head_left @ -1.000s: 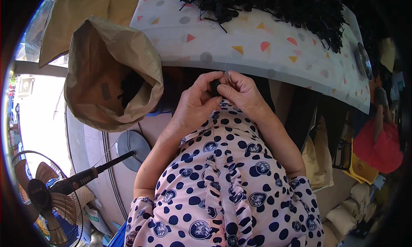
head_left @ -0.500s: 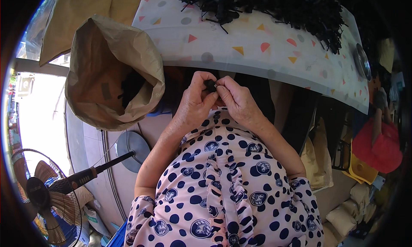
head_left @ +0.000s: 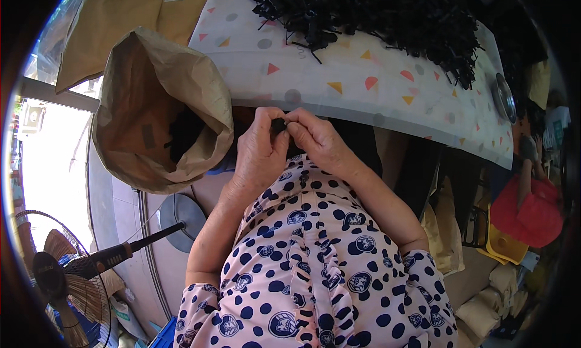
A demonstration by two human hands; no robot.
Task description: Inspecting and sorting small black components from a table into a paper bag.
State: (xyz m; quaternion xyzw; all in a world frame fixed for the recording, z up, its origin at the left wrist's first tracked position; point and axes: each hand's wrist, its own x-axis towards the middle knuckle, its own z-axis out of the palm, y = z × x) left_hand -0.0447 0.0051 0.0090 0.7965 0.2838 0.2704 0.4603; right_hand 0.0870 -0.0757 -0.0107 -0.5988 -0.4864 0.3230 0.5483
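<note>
Between the fingertips of both hands is a small black piece (head_left: pixel 278 126), mostly covered by the fingers, so its exact kind cannot be made out. My left hand (head_left: pixel 261 147) pinches it from the left. On its other side, the thumb and forefinger of my right hand (head_left: pixel 318 139) press together at its edge. Both hands are held in front of my body, just below the table's near edge. A heap of black pieces with thin stems (head_left: pixel 375 24) lies on the table. Left of my hands stands an open brown paper sack (head_left: pixel 130 106) with black pieces (head_left: pixel 183 133) inside.
A patterned cloth covers the table (head_left: pixel 242 69), and a round metal dish (head_left: pixel 503 98) sits at its right edge. At lower left stands a fan (head_left: pixel 57 278). Another person in a red top (head_left: pixel 526 209) is at the far right. Filled bags (head_left: pixel 481 311) lie at lower right.
Both hands have shifted left and slightly down, toward the paper sack, with the small black piece still between them. The whole view has tilted a little.
</note>
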